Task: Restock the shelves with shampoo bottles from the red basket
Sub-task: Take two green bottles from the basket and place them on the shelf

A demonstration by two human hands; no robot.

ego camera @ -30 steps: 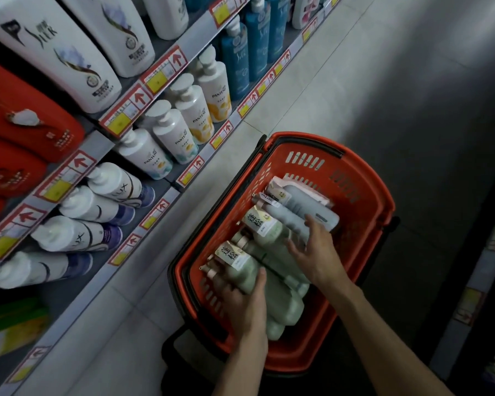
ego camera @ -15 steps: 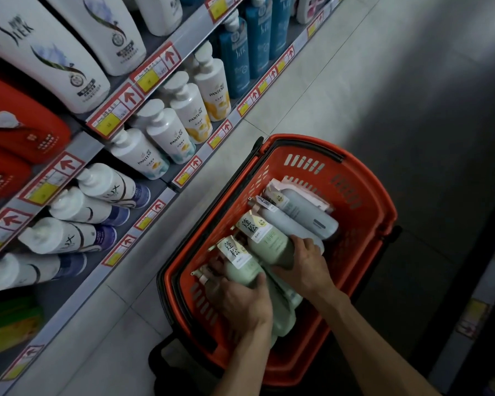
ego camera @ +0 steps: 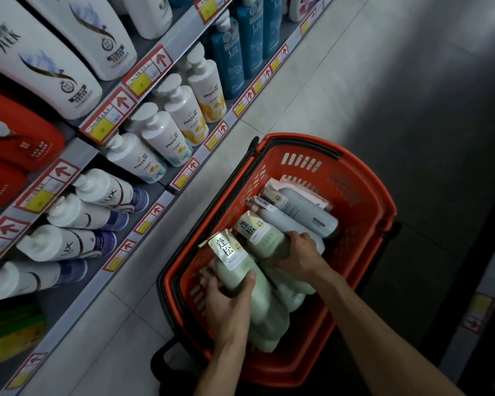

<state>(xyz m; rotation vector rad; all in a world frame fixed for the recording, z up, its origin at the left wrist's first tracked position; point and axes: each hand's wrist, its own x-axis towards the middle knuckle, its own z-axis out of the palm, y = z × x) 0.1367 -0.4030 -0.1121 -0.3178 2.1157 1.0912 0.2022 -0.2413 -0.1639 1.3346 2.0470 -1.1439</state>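
The red basket (ego camera: 363, 212) stands on the floor beside the shelves (ego camera: 155, 208) and holds several shampoo bottles. My left hand (ego camera: 226, 307) grips a pale green bottle (ego camera: 240, 277) with a gold-and-white label, its top lifted toward the shelves. My right hand (ego camera: 300, 258) grips a second pale green bottle (ego camera: 265, 240) of the same kind, just beyond the first. Two grey bottles (ego camera: 306, 215) lie at the basket's far end. More pale bottles lie underneath, partly hidden by my hands.
The shelves on the left carry white Pantene pump bottles (ego camera: 160, 135), white-and-purple Lux bottles (ego camera: 97, 195), blue bottles (ego camera: 240, 50), large white bottles (ego camera: 55, 61) and red packs (ego camera: 17, 144). Grey tiled floor (ego camera: 369, 81) runs to the right. A dark shelf unit (ego camera: 492, 295) borders the far right.
Both hands have closed round the two green bottles and raised them from the pile, the tops rising toward the shelves. The view has shifted slightly closer to the basket.
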